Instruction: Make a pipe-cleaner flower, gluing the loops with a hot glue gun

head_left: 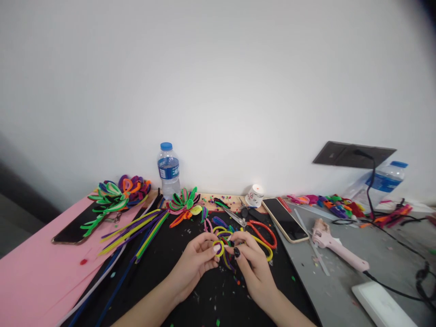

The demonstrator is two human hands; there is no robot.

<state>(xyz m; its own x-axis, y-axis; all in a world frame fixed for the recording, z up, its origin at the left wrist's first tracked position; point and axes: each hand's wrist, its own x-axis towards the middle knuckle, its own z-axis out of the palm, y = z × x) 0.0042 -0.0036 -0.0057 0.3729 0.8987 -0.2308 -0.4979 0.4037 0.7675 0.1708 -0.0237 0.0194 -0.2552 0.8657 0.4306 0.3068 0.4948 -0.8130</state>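
My left hand [194, 260] pinches a small yellow and purple coil of fuzzy pipe cleaner [220, 248] between thumb and fingertips. Close beside it, my right hand [254, 265] has its thumb and fingers closed on pipe-cleaner loops [226, 261] of the same piece; the exact grip is partly hidden. Just behind both hands lie red-handled scissors [261, 231] and a curved yellow pipe cleaner [269, 254]. A pipe-cleaner flower in green, pink and orange [184, 205] sits behind my left hand, with straight yellow, purple and green pipe cleaners [136, 234] left of it.
A water bottle [168, 170] and a white paper cup [255, 196] stand against the wall. Phones lie at right [285, 220] and left [73, 225]. A pink glue gun [339, 247] with a black cord rests at right. Scraps dot the black mat [200, 304].
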